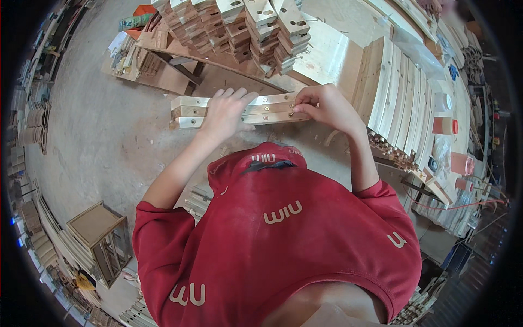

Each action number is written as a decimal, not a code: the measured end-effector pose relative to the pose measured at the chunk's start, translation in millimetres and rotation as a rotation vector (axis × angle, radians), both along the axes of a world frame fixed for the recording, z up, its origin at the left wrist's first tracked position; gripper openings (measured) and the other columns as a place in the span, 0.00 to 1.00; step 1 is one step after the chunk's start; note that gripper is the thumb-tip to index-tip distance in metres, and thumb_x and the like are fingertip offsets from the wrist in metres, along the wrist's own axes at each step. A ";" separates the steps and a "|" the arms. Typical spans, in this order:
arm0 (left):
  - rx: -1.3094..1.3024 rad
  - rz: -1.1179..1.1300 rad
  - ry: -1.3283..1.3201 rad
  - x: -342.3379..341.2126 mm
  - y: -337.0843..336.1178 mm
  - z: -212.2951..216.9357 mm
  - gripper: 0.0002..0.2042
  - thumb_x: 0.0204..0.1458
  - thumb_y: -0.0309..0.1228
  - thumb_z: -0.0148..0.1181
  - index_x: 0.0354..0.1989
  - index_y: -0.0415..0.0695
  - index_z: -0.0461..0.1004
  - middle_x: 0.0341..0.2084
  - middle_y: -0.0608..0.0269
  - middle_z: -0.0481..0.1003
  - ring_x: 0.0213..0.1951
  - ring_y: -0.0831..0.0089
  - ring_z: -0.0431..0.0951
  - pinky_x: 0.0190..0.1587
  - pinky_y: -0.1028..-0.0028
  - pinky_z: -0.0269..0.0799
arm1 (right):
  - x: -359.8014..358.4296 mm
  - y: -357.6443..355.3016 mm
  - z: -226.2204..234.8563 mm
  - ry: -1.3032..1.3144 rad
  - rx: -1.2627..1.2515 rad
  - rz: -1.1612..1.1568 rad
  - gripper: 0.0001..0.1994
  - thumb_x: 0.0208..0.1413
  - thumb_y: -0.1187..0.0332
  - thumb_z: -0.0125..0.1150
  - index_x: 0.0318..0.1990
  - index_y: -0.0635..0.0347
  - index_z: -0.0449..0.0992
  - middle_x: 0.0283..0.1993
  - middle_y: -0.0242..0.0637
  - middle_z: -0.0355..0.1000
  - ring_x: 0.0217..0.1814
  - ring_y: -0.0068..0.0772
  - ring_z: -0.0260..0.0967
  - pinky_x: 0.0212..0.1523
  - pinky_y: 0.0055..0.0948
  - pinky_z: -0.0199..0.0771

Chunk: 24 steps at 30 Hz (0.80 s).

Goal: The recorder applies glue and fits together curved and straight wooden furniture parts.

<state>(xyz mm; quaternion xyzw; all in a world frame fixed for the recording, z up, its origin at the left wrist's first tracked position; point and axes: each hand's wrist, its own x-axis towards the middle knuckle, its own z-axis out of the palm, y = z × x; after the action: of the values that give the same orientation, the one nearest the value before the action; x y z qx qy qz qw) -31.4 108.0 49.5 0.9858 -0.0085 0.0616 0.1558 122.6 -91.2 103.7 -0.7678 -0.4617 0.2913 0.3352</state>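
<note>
Where the red shirt (pixel 278 240) fills the lower frame, both bare forearms rise from it toward a short bundle of wooden bars (pixel 239 110) held level in front of the chest. The left hand (pixel 226 111) lies over the middle of the bars, fingers spread across the top face and thumb hidden beneath, so it looks clamped around them. The right hand (pixel 321 103) sits at the bars' right end with fingertips pinched together at a small dark hole or fitting (pixel 291 114); whether anything is between those fingertips is too small to tell.

The bars appear stacked loosely, so a slack left grip could let one slide out of line or drop to the dusty floor (pixel 103 136). A small part pinched at the hole could slip away and be lost in the sawdust. The pinching fingers also sit close to the bar ends, where they might get nipped if the pieces shift.

Just beyond the hands stands a tall stack of drilled blocks (pixel 239 30). To the right lie pale curved slats (pixel 406 92) on a bench, and a small wooden frame (pixel 101 240) stands on the floor at the left.
</note>
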 end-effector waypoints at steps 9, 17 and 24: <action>0.015 0.010 0.002 -2.3 0.7 -2.9 0.35 0.19 0.38 0.73 0.45 0.46 0.70 0.32 0.62 0.70 0.37 0.64 0.71 0.40 0.68 0.65 | -11.4 12.0 -8.2 -0.142 -0.008 0.122 0.08 0.42 0.69 0.66 0.27 0.63 0.74 0.18 0.38 0.70 0.18 0.30 0.66 0.23 0.26 0.65; 0.023 0.028 0.004 -7.8 0.7 0.9 0.35 0.19 0.39 0.73 0.45 0.47 0.70 0.32 0.63 0.71 0.36 0.64 0.71 0.39 0.68 0.65 | -12.8 15.4 -5.4 -0.201 -0.045 0.056 0.12 0.38 0.66 0.67 0.30 0.60 0.74 0.20 0.39 0.71 0.25 0.40 0.71 0.30 0.33 0.70; 0.028 0.030 -0.006 -9.5 -0.2 -0.7 0.35 0.19 0.39 0.73 0.45 0.47 0.70 0.33 0.62 0.71 0.36 0.64 0.71 0.40 0.68 0.64 | -17.3 16.7 -7.8 -0.387 0.082 0.094 0.25 0.31 0.69 0.70 0.43 0.60 0.69 0.44 0.43 0.69 0.47 0.42 0.67 0.47 0.36 0.66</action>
<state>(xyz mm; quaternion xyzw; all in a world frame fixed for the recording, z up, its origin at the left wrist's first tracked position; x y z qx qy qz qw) -40.9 107.8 48.8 0.9877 0.0052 0.0667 0.1412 105.2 -74.5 95.9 -0.7727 -0.5645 0.1345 0.2574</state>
